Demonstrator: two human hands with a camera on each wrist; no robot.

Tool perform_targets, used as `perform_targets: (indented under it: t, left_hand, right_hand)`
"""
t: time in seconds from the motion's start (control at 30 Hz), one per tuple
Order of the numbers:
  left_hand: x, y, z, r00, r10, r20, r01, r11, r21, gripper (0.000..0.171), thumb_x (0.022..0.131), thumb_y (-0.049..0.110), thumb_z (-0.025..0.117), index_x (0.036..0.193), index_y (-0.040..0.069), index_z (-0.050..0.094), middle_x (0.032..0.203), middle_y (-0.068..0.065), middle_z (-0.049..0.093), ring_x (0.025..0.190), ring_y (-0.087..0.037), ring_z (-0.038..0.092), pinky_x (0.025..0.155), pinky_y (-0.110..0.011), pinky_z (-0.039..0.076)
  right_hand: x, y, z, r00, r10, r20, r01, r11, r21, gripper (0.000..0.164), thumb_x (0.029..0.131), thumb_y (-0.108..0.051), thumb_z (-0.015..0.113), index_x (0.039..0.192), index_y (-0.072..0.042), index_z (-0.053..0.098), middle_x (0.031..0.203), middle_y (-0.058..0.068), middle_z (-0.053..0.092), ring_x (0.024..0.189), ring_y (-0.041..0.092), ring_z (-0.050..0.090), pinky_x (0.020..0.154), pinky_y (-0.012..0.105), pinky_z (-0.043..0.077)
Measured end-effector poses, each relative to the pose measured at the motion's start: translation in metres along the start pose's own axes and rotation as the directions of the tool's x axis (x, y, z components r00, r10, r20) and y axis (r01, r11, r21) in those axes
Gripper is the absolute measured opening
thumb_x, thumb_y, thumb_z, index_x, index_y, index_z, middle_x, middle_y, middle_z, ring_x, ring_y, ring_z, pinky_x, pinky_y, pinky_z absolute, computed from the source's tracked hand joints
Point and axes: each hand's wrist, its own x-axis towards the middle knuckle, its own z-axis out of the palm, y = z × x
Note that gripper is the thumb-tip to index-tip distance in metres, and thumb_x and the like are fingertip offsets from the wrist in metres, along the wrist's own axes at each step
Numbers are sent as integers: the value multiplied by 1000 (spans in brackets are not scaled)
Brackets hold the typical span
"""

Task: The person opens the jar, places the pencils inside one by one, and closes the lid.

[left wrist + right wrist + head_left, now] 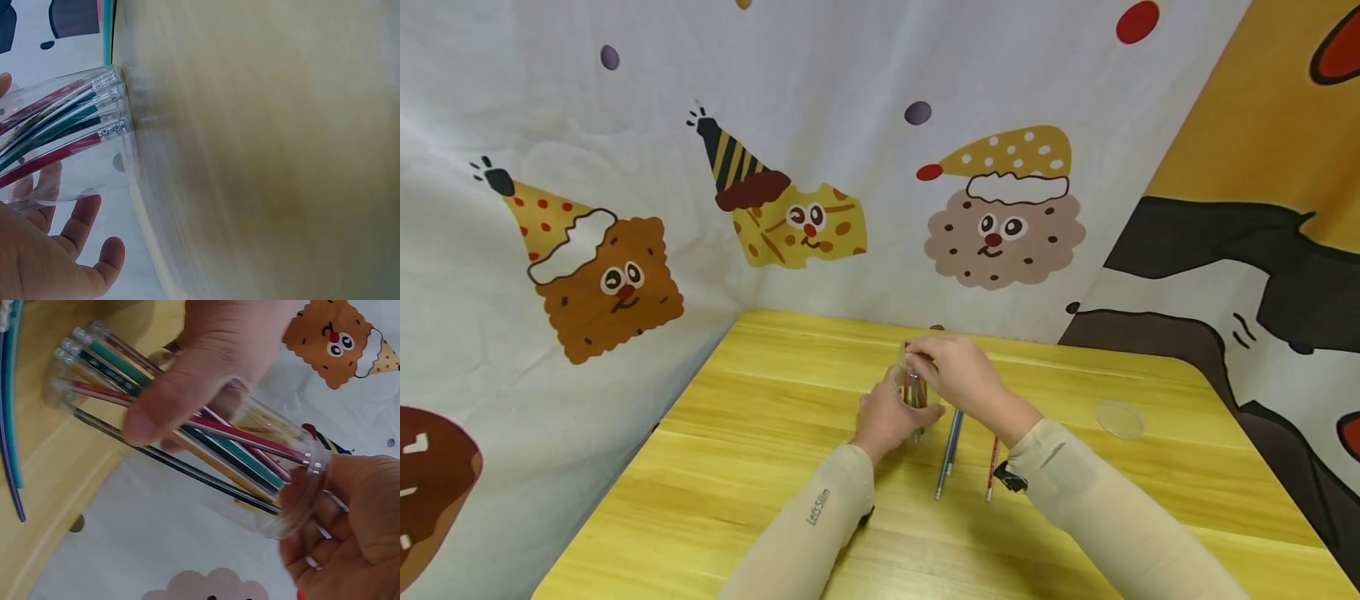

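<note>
A clear jar (262, 534) full of pencils, red, green, dark and yellow, is tilted in the right wrist view. My left hand (887, 417) grips the jar around its side, with the thumb across the wall. At the mouth, my right hand (961, 373) has its fingers curled by the rim, close around the upper end of a red pencil (244, 432). Part of that grip is hidden behind the rim. Through the jar's base, in the left wrist view, show the silver ferrules (112, 130) of several pencils.
Two bluish pencils (948, 462) and a red patterned pencil (992, 475) lie on the yellow wood-grain table (737, 467), under the right forearm. Farther right is a round clear lid (1120, 419). A cartoon-printed cloth (850, 308) hangs behind the table.
</note>
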Motion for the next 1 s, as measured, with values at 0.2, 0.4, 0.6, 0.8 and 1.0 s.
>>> perform_targets:
  t: [0.2,0.4,0.6,0.8,1.0]
  left_hand:
    - [0,-2,0,999,-41,1,41,999,-23,86,82,58,89,150,22,51,123,2,76,112,-23,71,120,-61,30]
    - [0,-1,2,997,-77,-2,77,997,-22,87,79,59,91,148,23,52,123,3,75,107,-21,69,116,-56,34]
    - [1,0,2,997,-79,-6,79,997,-3,91,78,61,90,151,23,51,118,4,77,104,-19,70,117,-57,36]
    - [0,0,3,998,-68,-11,68,998,14,93,79,58,91,153,22,50,120,2,77,106,-21,70,117,-58,38]
    - [2,1,3,993,-116,-29,116,993,2,94,75,58,94,152,26,50,125,2,76,115,-29,64,111,-62,45]
  right_hand:
    - [7,-3,-7,996,74,43,-71,996,-52,11,103,-17,73,100,-10,81,82,2,77,61,8,55,65,32,53]
    - [9,-3,-10,991,130,41,-125,986,-110,12,102,-13,73,105,-9,83,89,5,81,72,20,67,83,46,59]
    - [8,-2,-9,992,123,-29,-126,980,-155,13,99,-16,78,106,-9,85,100,10,82,98,33,73,100,55,57]
    - [-4,15,-15,968,241,-69,-244,969,-34,28,105,-27,71,122,-6,79,122,15,78,113,37,73,98,55,60]
    - [-29,64,-15,904,425,38,-427,902,66,35,110,-26,63,131,0,72,121,22,76,105,38,74,89,55,61]
